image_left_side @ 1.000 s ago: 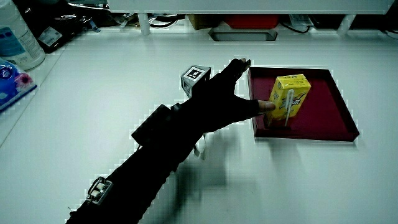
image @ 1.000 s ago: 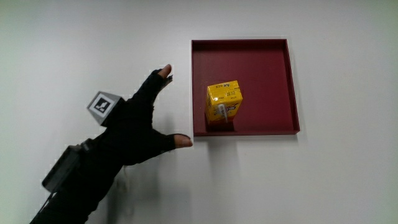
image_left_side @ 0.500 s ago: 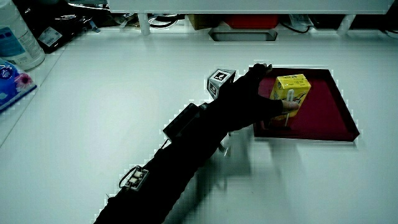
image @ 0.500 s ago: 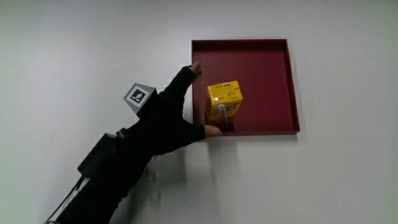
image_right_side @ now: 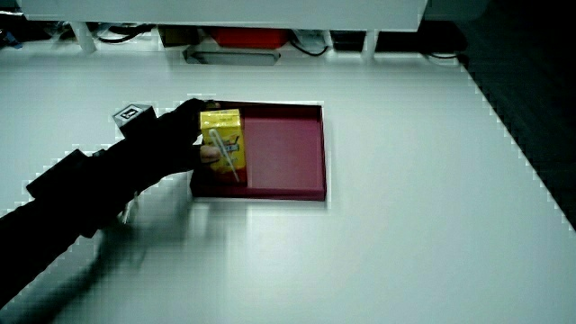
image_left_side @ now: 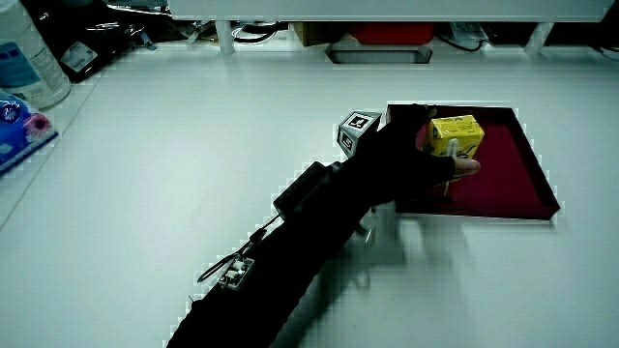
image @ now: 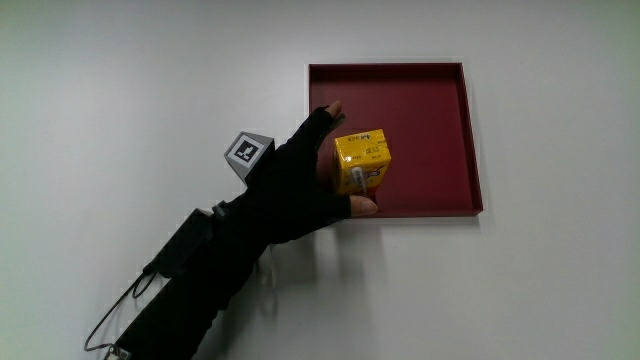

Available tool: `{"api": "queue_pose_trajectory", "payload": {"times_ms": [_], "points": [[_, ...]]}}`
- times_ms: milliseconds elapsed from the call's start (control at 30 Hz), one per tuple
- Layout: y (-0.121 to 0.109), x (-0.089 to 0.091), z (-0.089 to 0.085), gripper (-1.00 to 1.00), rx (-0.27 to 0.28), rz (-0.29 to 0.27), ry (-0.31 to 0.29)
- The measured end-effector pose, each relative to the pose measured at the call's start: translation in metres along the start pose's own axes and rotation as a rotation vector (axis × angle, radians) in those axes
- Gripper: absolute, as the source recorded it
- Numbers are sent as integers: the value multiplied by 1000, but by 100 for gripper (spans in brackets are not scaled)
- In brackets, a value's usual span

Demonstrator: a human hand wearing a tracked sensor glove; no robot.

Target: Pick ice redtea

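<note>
The ice red tea is a yellow carton point(image: 363, 160) with a straw on its face. It stands upright in a dark red square tray point(image: 430, 110), near the tray's wall closest to the person. The gloved hand point(image: 322, 175) wraps around the carton: the thumb presses on the face toward the person and the fingers lie along its side. In both side views the carton point(image_left_side: 458, 133) point(image_right_side: 225, 131) still stands on the tray point(image_left_side: 503, 186) point(image_right_side: 288, 153) with the hand point(image_left_side: 406, 155) point(image_right_side: 175, 139) around it. The patterned cube point(image: 248, 151) rides on the hand's back.
In a side view a large plastic bottle point(image_left_side: 27, 58) and a blue and pink pack point(image_left_side: 17, 130) stand at the table's edge, well away from the tray. A low partition point(image_left_side: 387, 12) with a shelf under it bounds the table. A cable point(image: 115, 315) trails from the forearm.
The hand moved from beside the tray over its wall to the carton, and its thumb and fingers closed around it. The carton and tray have not shifted.
</note>
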Motion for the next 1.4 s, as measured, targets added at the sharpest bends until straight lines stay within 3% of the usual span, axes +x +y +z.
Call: {"api": "queue_pose_trajectory", "payload": {"times_ms": [200, 633, 900, 1200, 1400], "points": [[-1, -4, 2, 25, 27, -10, 2], [-5, -4, 8, 71, 150, -77, 22], [-5, -3, 9, 100, 156, -75, 18], [-6, -5, 7, 100, 164, -92, 21], [-9, 0, 11, 100, 182, -115, -14]]}}
